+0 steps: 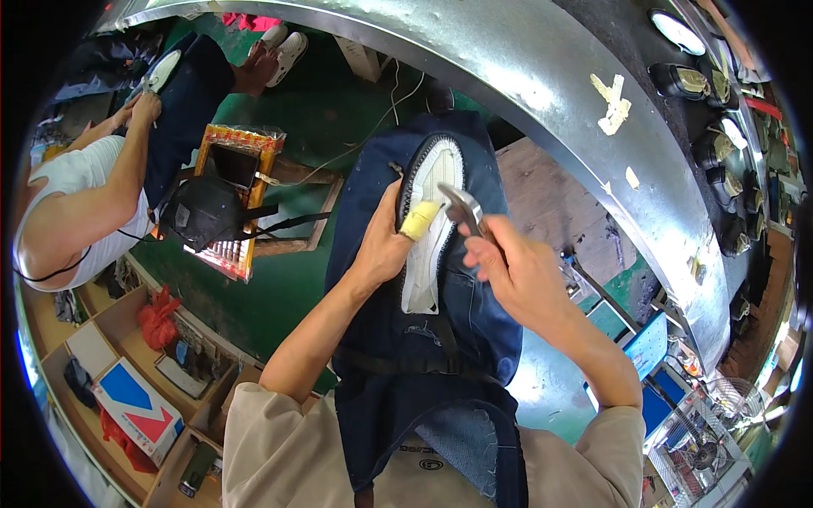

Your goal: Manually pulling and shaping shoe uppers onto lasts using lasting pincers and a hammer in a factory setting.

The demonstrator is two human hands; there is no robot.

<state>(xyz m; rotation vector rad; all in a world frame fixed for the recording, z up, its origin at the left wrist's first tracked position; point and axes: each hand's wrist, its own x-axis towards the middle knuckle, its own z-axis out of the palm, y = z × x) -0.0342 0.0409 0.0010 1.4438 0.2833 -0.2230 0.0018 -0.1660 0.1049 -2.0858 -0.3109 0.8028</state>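
Observation:
A shoe [443, 169] lies on my lap with its underside up. Its bottom is white, and stitching runs along its dark rim. My left hand [381, 250] grips the shoe's left edge, and the thumb, wrapped in yellow tape [419, 220], presses on the white bottom. In my right hand [521, 271] is a hammer [461, 206], its metal head close above the shoe beside the taped thumb. Whether the head touches the shoe, I cannot tell. Most of the handle is hidden in the fist. Beneath the shoe, a dark blue apron [364, 339] covers my legs.
A metal-topped bench [542, 59] curves across the front and right, with dark shoes [682, 80] beyond it. At left another person [93, 186] holds a shoe [163, 72]. Nearby are a black bag [203, 212], a wooden stool [315, 207] and a compartmented wooden box [123, 317]. A fan [703, 453] stands lower right.

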